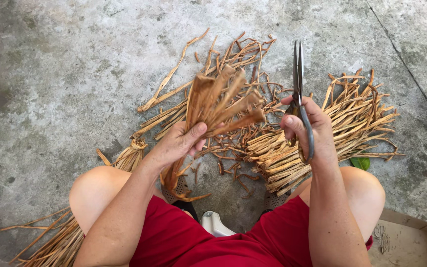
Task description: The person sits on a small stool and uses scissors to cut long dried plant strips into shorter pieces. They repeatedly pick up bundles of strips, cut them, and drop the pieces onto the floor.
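Note:
My left hand (pixel 180 142) grips a bunch of dried brown plant strips (pixel 221 101), held upright so the cut ends fan out toward the top. My right hand (pixel 306 129) holds a pair of dark metal scissors (pixel 299 74) with the closed blades pointing away from me, a little to the right of the bunch and not touching it. Both hands hover above my knees and the concrete floor.
A heap of cut strips (pixel 352 118) lies on the concrete (pixel 75 64) at the right, loose curled pieces (pixel 228 148) in the middle, and a tied bundle (pixel 58 242) at the lower left. A cardboard box (pixel 411 242) sits at the lower right. A green leaf (pixel 361 162) lies by the heap.

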